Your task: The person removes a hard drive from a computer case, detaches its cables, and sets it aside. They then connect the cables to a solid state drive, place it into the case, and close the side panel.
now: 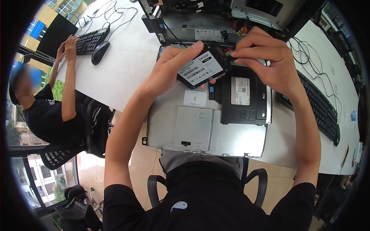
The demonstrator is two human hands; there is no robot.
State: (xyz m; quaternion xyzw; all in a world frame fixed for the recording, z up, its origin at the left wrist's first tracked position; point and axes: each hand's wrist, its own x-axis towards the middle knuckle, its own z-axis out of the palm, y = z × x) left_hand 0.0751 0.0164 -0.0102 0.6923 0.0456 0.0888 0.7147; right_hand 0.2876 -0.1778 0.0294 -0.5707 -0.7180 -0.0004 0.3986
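My left hand [172,66] grips a solid-state drive [203,66] by its left side, its white Lexar label facing up. At the drive's right edge, the fingers of my right hand [266,57] pinch a cable connector [230,57] with coloured wires running behind it. Both hands are over an opened computer case [246,141], whose metal panel lies flat in front of me. Just below the drive sits a black optical drive [241,102] with a white label. A white card marked 3 [195,99] lies on the panel to its left.
The upright part of the case [210,29] stands behind my hands, with cables inside. To the right lies a black keyboard [317,102] with loose cables [308,54]. At left a seated person [54,111] types at another keyboard [91,40] beside a mouse [100,52].
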